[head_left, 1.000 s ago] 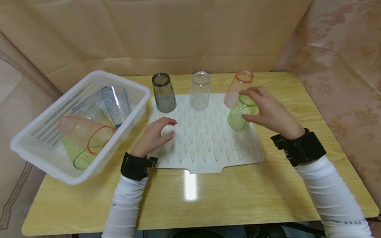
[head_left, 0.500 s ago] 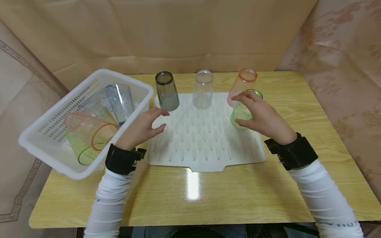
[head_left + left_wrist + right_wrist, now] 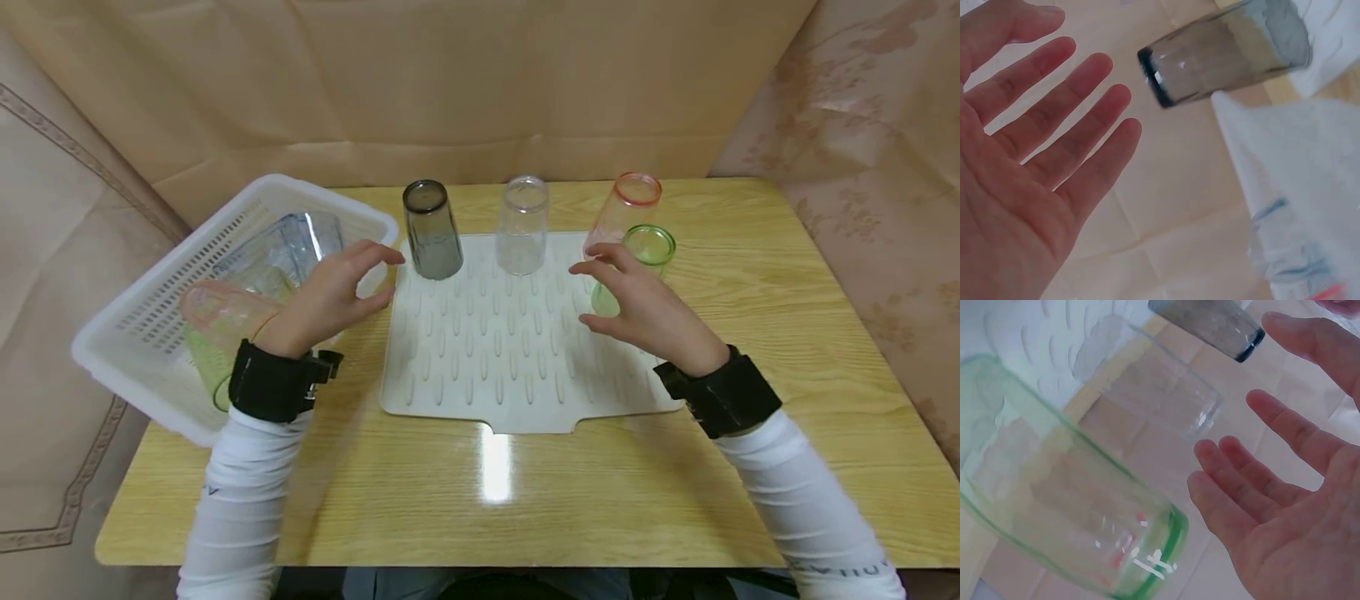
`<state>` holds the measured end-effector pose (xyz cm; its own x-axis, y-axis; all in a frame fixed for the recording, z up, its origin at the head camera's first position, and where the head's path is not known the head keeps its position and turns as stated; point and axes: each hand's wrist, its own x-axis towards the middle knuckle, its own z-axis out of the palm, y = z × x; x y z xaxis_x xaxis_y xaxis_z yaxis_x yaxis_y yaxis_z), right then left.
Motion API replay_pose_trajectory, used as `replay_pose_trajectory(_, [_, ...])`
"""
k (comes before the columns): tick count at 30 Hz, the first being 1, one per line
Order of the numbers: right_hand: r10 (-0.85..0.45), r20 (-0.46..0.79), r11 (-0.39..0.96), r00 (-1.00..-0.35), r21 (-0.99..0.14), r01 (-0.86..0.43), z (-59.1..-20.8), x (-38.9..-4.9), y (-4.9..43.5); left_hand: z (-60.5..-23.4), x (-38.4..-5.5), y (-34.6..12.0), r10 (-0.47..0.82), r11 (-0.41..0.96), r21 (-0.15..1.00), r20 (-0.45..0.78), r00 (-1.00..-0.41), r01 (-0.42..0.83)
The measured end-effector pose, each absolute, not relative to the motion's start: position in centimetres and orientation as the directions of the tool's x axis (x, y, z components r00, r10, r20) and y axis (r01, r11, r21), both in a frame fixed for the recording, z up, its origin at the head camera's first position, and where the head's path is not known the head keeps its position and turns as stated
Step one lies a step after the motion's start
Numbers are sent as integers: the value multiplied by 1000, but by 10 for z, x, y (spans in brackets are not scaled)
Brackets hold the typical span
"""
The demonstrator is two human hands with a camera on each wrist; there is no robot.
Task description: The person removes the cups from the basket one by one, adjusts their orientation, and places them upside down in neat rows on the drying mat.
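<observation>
Now that the right hand point(image 3: 651, 312) has drawn away from the translucent green tumbler point(image 3: 651, 244), its placing looks finished; that hand is spread and empty, the tumbler just behind it at two o'clock on the white ridged mat point(image 3: 480, 358). The left hand point(image 3: 326, 296), wide and holding nothing, has swung to nine o'clock, over the white plastic basket point(image 3: 135, 350) with its blue see-through vessel point(image 3: 311, 237) and pinkish tumbler point(image 3: 225, 308). Farther off stand a smoky grey tumbler point(image 3: 433, 237) at eleven, a colourless tumbler point(image 3: 522, 221) at twelve and a red-rimmed tumbler point(image 3: 622, 212) at one.
</observation>
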<state>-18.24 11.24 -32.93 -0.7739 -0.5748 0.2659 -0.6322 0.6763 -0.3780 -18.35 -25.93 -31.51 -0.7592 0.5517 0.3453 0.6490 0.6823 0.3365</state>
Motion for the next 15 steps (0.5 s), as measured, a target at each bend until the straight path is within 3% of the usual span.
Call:
replay_pose_trajectory(9, [-599,240,653,-764,-406,-640,-350,-188,103,-292,-174,-288,545,707,261,391,-742,657])
replay_pose_trajectory(15, [-580,215,673,-786,-417,-611,-360,-190,103,-281,-165,-314,518,748,266,340,-785,608])
